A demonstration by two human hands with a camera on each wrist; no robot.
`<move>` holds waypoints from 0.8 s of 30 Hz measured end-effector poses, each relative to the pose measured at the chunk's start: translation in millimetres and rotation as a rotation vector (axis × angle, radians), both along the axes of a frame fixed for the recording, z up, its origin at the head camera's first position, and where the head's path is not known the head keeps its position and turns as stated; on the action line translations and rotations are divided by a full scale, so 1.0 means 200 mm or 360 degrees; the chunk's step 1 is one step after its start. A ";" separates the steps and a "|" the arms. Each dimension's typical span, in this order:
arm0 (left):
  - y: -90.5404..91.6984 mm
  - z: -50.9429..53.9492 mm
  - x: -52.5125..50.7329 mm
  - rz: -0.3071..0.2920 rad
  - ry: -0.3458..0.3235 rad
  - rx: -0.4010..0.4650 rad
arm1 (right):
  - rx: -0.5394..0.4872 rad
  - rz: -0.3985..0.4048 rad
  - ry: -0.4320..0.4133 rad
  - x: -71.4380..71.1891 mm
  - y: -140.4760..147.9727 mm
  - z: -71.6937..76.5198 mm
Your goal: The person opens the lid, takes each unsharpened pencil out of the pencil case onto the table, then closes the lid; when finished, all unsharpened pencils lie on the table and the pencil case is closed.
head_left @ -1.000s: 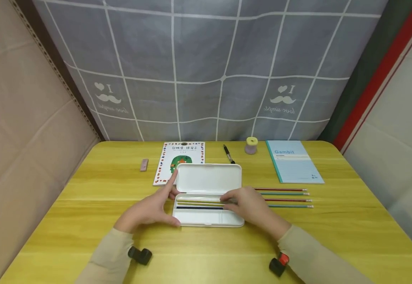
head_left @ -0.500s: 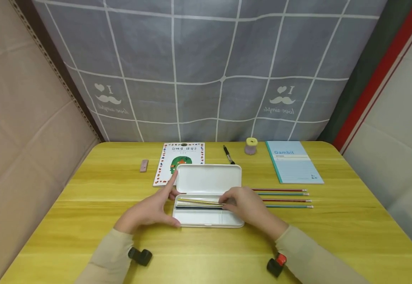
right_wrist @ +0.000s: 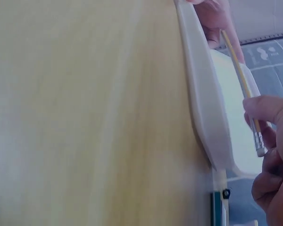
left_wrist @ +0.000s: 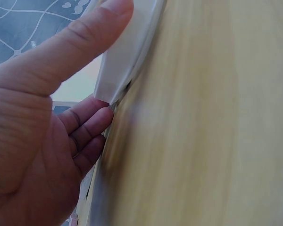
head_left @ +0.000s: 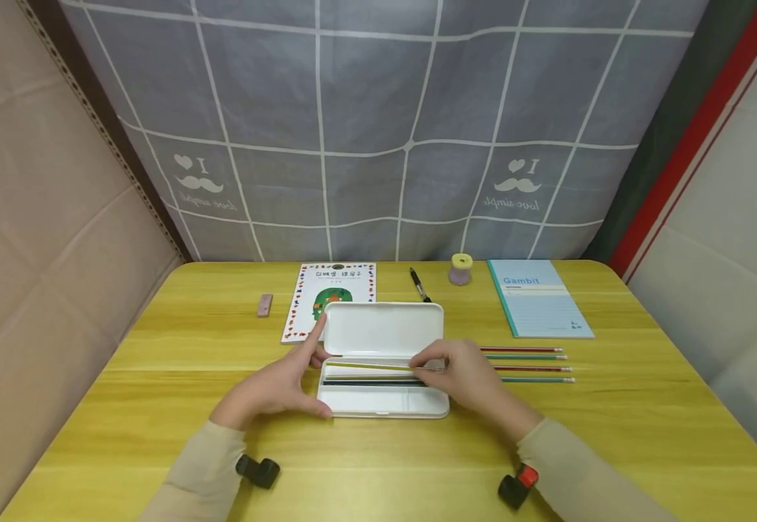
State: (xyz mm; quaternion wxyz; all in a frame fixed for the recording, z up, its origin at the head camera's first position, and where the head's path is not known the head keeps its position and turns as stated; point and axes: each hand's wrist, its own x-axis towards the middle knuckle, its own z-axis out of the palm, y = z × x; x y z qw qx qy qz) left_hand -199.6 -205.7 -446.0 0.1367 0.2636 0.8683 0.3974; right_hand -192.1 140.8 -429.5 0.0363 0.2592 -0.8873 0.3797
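Observation:
A white pencil case [head_left: 378, 403] lies with its lid raised in the head view. My left hand [head_left: 270, 384] holds its left end, thumb at the front corner and index finger along the lid; the left wrist view shows the other fingers curled against the case [left_wrist: 120, 61]. Between thumb and fingers my right hand [head_left: 466, 373] pinches a yellow pencil [head_left: 365, 366] near its eraser end. In the right wrist view this pencil [right_wrist: 236, 63] is raised above the case, slanted. Dark pencils [head_left: 368, 383] and another yellowish one lie inside the case.
Several red and green pencils [head_left: 535, 379] lie right of the case, partly behind my right hand. Farther back are an eraser [head_left: 265, 305], a picture book [head_left: 296, 312] partly under the lid, a black pen [head_left: 420, 284], a yellow-and-purple spool-shaped object [head_left: 460, 269] and a blue notebook [head_left: 542, 301].
My right hand has lifted the yellow pencil from beside the others in the case and shifted slightly back and to the right. The left hand stays in place.

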 end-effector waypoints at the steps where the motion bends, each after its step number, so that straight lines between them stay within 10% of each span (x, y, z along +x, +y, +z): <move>1: 0.00 0.00 0.00 0.0000 0.0001 0.0003 | -0.0046 0.0019 0.0000 0.00 0.02 0.01; 24: 0.00 0.00 0.00 0.0014 0.0002 -0.0013 | -0.0138 -0.0039 0.0134 0.06 0.39 0.02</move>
